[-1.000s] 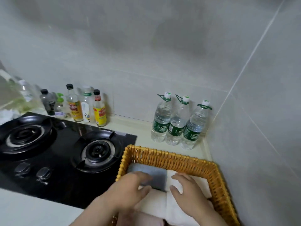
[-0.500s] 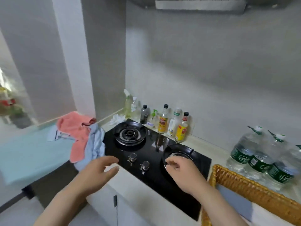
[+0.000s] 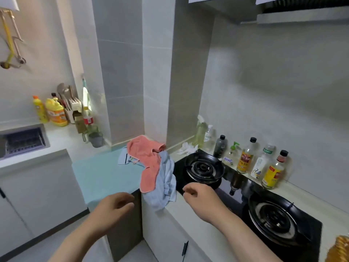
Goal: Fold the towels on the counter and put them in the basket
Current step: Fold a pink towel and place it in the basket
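I am holding both hands out in front of me, and neither one is gripping anything. The left hand is hanging in the air off the front edge of the teal worktop, fingers loosely curled and empty. The right hand is hovering over the front left corner of the black stove, fingers loosely bent, thumb and forefinger close together with nothing between them.

The towels are lying in a crumpled heap between the two hands and a little beyond them, where the teal worktop is meeting the white one beside the stove. The pink towel is lying on top, one end trailing toward the front edge. The blue towel is sitting under it and to its right, drooping over the front of the worktop. The right hand is just beside the blue towel and, as far as I am able to tell, not touching it.

The basket is showing only as a sliver of woven rim in the bottom right corner, well apart from the towels, past the nearer burner. A row of bottles is standing along the wall behind the stove.
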Demonstrator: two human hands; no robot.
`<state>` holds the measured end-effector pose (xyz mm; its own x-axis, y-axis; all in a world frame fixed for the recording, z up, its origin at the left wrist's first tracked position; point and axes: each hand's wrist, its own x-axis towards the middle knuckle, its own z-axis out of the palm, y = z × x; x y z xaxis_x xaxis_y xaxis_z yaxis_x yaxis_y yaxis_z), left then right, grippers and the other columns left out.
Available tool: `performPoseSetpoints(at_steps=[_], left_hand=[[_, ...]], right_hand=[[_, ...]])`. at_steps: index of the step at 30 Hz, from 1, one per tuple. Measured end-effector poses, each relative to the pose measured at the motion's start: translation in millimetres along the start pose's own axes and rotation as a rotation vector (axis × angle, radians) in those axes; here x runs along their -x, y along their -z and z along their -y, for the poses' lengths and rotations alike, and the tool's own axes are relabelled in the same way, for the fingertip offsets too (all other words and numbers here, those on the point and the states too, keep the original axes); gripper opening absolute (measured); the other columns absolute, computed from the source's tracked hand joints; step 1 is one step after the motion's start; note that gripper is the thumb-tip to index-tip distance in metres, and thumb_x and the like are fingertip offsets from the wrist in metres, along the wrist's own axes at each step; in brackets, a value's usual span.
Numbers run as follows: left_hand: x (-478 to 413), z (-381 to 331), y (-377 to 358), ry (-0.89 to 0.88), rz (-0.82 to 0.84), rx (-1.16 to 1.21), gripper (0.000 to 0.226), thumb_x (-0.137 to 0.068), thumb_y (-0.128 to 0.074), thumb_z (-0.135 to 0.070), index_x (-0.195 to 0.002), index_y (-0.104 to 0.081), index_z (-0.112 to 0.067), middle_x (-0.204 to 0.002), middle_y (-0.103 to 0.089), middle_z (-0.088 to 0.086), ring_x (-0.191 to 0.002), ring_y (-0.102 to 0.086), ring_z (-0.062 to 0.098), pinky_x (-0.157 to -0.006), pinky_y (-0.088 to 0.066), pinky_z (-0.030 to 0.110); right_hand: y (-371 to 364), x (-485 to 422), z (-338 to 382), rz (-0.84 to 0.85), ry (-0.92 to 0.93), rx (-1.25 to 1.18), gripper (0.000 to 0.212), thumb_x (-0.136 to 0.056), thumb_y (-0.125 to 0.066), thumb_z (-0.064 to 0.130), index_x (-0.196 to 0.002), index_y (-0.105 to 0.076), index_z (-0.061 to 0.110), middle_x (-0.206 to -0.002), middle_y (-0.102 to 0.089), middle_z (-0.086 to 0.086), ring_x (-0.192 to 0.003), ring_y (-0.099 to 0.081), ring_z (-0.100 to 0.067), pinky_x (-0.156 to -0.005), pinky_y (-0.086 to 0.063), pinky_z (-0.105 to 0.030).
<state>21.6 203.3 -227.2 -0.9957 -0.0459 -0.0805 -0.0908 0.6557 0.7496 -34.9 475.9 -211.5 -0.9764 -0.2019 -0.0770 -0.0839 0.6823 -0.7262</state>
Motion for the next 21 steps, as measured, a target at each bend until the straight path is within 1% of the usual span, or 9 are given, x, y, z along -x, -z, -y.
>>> performPoseSetpoints(at_steps=[4, 6, 9, 11, 13, 15, 17, 19, 21], left_hand=[[-45, 28, -7, 0.081, 0.033, 0.074, 0.012, -0.091, -0.061, -0.021, -0.096, -0.065, -0.031, -0.101, -0.066, -0.019, -0.096, -0.059, -0.007, -0.076, -0.041, 0.006], [-82, 43, -13, 0.126, 0.047, 0.107, 0.01, -0.091, -0.062, -0.021, -0.095, -0.067, -0.027, -0.101, -0.068, -0.016, -0.097, -0.06, -0.004, -0.079, -0.044, 0.013], [-150, 60, -23, 0.174, 0.083, 0.122, 0.01, -0.09, -0.062, -0.019, -0.088, -0.065, -0.028, -0.094, -0.068, -0.014, -0.094, -0.063, 0.003, -0.079, -0.047, 0.018], [-202, 77, -36, 0.242, 0.11, 0.109, 0.009, -0.089, -0.062, -0.023, -0.098, -0.064, -0.024, -0.095, -0.065, -0.013, -0.094, -0.062, 0.009, -0.078, -0.043, 0.019], [-248, 97, -53, 0.318, 0.136, 0.074, 0.03, -0.088, -0.061, -0.026, -0.115, -0.062, -0.015, -0.097, -0.064, -0.006, -0.092, -0.061, 0.011, -0.076, -0.041, 0.021], [-290, 117, -71, 0.383, 0.166, 0.049, 0.036, -0.089, -0.057, -0.028, -0.121, -0.06, -0.011, -0.101, -0.068, 0.0, -0.091, -0.063, 0.014, -0.071, -0.042, 0.022], [-323, 124, -83, 0.433, 0.153, 0.026, 0.037, -0.092, -0.053, -0.029, -0.124, -0.057, -0.011, -0.115, -0.066, 0.005, -0.1, -0.062, 0.019, -0.076, -0.042, 0.025], [-348, 124, -88, 0.455, 0.108, 0.045, 0.033, -0.091, -0.055, -0.026, -0.121, -0.056, -0.012, -0.118, -0.062, 0.006, -0.098, -0.057, 0.018, -0.077, -0.04, 0.025], [-370, 125, -89, 0.492, 0.098, 0.157, 0.025, -0.084, -0.059, -0.027, -0.105, -0.058, -0.014, -0.107, -0.064, 0.006, -0.089, -0.058, 0.018, -0.074, -0.044, 0.029]], right_hand=[[-35, -57, -3, 0.092, -0.002, -0.074, 0.019, -0.091, -0.053, 0.027, -0.106, -0.064, 0.032, -0.088, -0.061, 0.015, -0.072, -0.053, 0.002, -0.065, -0.04, -0.014], [-54, -93, -8, 0.127, -0.022, -0.105, 0.027, -0.091, -0.053, 0.027, -0.116, -0.062, 0.031, -0.102, -0.061, 0.016, -0.084, -0.055, 0.004, -0.068, -0.039, -0.01], [-80, -151, -17, 0.179, -0.079, -0.161, 0.035, -0.092, -0.051, 0.027, -0.125, -0.059, 0.029, -0.12, -0.06, 0.014, -0.1, -0.059, 0.0, -0.074, -0.046, -0.013], [-99, -195, -25, 0.207, -0.126, -0.213, 0.033, -0.091, -0.049, 0.026, -0.122, -0.059, 0.033, -0.118, -0.061, 0.014, -0.097, -0.062, -0.002, -0.078, -0.05, -0.016], [-118, -233, -32, 0.225, -0.158, -0.236, 0.03, -0.09, -0.049, 0.024, -0.115, -0.059, 0.037, -0.117, -0.062, 0.013, -0.095, -0.06, 0.001, -0.084, -0.049, -0.018], [-137, -272, -40, 0.247, -0.174, -0.241, 0.03, -0.09, -0.05, 0.024, -0.115, -0.057, 0.039, -0.12, -0.061, 0.015, -0.102, -0.057, 0.004, -0.095, -0.046, -0.021], [-151, -304, -46, 0.265, -0.205, -0.238, 0.036, -0.09, -0.05, 0.021, -0.123, -0.057, 0.034, -0.12, -0.058, 0.016, -0.11, -0.055, 0.004, -0.103, -0.042, -0.021], [-156, -329, -47, 0.27, -0.216, -0.241, 0.037, -0.092, -0.049, 0.018, -0.126, -0.056, 0.031, -0.12, -0.057, 0.016, -0.112, -0.054, 0.003, -0.101, -0.04, -0.016], [-156, -351, -44, 0.27, -0.223, -0.232, 0.038, -0.093, -0.048, 0.017, -0.127, -0.056, 0.03, -0.121, -0.056, 0.016, -0.114, -0.053, 0.002, -0.1, -0.04, -0.015]])
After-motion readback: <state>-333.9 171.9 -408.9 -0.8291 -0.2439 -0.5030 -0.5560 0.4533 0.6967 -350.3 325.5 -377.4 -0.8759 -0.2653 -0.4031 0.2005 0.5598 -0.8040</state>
